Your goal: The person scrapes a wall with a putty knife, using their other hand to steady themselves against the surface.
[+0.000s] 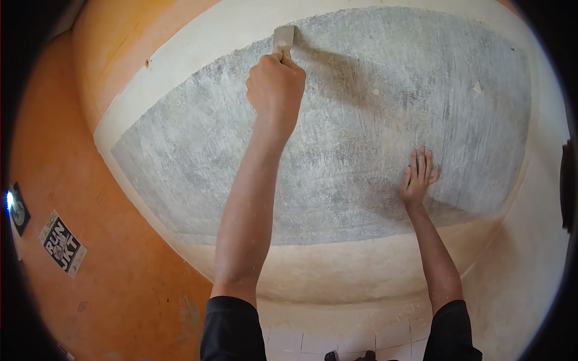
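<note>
My left hand (276, 85) is raised high with its fingers wrapped round the handle of a scraper (284, 37). The scraper's wide flat blade points up and lies over the upper edge of a grey scraped patch (337, 162), where it meets the pale painted border (201, 51). Most of the handle is hidden in my fist. Lower and to the right, my right hand (419, 177) is spread against the grey patch, empty, with its fingers pointing up.
An orange wall (120, 240) stands on the left, bearing a "RUN JKT" sticker (62, 243) and a dark sticker (18, 209). Floor tiles (355, 344) show at the bottom. A dark object (567, 186) is at the right edge. Small pale specks dot the grey patch.
</note>
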Motion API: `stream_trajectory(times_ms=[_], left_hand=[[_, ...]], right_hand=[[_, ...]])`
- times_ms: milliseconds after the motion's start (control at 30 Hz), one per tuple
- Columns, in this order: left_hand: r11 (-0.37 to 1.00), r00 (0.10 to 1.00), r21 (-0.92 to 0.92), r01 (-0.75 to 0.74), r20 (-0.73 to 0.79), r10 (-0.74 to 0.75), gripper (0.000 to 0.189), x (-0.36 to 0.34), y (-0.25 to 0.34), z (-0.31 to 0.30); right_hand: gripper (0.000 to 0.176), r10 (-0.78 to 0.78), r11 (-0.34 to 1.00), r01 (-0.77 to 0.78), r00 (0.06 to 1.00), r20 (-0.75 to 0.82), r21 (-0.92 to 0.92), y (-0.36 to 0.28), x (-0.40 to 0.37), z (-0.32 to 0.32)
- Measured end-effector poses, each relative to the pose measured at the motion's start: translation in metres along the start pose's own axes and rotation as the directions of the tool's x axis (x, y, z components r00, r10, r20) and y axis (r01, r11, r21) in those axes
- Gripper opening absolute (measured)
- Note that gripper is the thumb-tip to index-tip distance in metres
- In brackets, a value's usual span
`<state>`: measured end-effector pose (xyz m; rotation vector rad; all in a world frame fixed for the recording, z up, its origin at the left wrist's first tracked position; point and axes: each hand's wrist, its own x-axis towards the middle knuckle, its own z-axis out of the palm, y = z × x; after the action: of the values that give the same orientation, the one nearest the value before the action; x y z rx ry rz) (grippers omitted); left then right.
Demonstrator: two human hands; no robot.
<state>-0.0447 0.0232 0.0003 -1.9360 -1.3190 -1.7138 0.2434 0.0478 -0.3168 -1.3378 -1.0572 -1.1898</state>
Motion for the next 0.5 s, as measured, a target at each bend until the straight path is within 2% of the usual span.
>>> stream_trajectory(times_ms=[67, 100, 133, 333, 433, 500], left_hand=[[1.0, 0.998, -0.001, -0.006, -0.057, 0.006, 0.035, 0.005, 0.001, 0.0], [0.998, 0.998, -0.021, 0.062, 0.022, -0.062, 0.035, 0.002, -0.002, -0.001], [0.997, 0.997, -0.012, 0.077, 0.023, -0.076, 0.035, -0.003, -0.004, 0.0], [0.997, 0.998, 0.064, 0.031, -0.065, -0.027, 0.036, 0.002, 0.012, -0.001], [0.998, 0.996, 0.012, 0.056, -0.07, -0.055, 0.037, -0.012, 0.015, 0.003], [0.99, 0.99, 0.012, 0.142, -0.023, -0.141, 0.032, -0.011, 0.023, 0.002]], right_hand=[[0.044, -0.017, 0.999, 0.017, 1.0, -0.007, 0.039, 0.001, -0.005, 0.004], [0.045, -0.002, 0.999, 0.002, 1.0, -0.003, 0.042, -0.004, -0.003, -0.001], [0.045, 0.001, 0.999, 0.0, 1.0, -0.007, 0.043, -0.002, 0.001, -0.003], [0.044, -0.023, 0.999, 0.024, 0.999, -0.024, 0.035, 0.008, -0.004, 0.007], [0.044, -0.044, 0.999, 0.044, 0.999, -0.005, 0.028, 0.008, -0.004, 0.002], [0.044, -0.042, 0.998, 0.043, 0.999, -0.021, 0.044, 0.008, -0.005, 0.002]])
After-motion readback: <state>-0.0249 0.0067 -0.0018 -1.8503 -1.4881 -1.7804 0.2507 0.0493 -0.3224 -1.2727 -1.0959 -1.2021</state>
